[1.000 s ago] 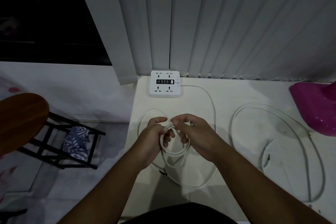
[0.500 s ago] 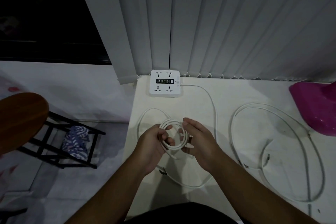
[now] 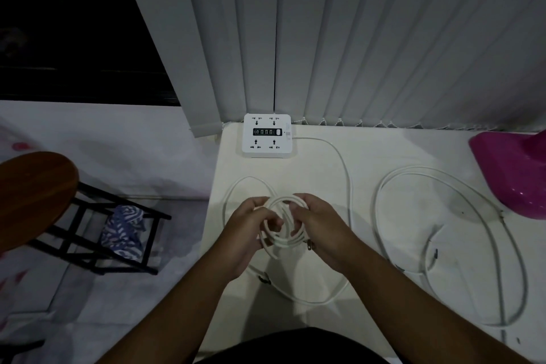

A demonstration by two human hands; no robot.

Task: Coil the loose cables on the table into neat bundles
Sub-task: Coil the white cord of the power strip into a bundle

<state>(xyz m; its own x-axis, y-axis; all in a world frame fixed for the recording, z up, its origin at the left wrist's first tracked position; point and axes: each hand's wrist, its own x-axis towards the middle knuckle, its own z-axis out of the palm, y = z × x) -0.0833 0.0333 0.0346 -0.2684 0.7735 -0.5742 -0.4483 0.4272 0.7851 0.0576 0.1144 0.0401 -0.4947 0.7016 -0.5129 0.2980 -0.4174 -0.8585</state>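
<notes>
Gripping a white cable coil (image 3: 288,243) at centre frame, both hands sit over the near left part of the worktop (image 3: 369,156). On the coil's left side the left hand (image 3: 251,233) has its fingers curled round the strands, thumb on top. On the coil's right side the right hand (image 3: 322,233) has its fingers clamped on the strands as well. A small plug end (image 3: 309,244) sticks out just beside its palm. The coil has several turns and its open face is tipped toward the camera; lifted or touching the worktop, cannot tell.

A slack cable (image 3: 350,201) lies loose around the hands: one loop up-left of them, a wide curve below them at lower centre, then up the right side to a white power strip (image 3: 266,134) at upper centre, against the grey blinds (image 3: 354,38).

A second cable (image 3: 443,183) lies uncoiled in big loops on the right of the frame, well apart from the hands. A pink plastic object (image 3: 511,174) sits at the right edge. Off the worktop at left are a wooden stool (image 3: 32,192) and a black rack (image 3: 88,257) with a blue-white cloth (image 3: 122,227) on it
</notes>
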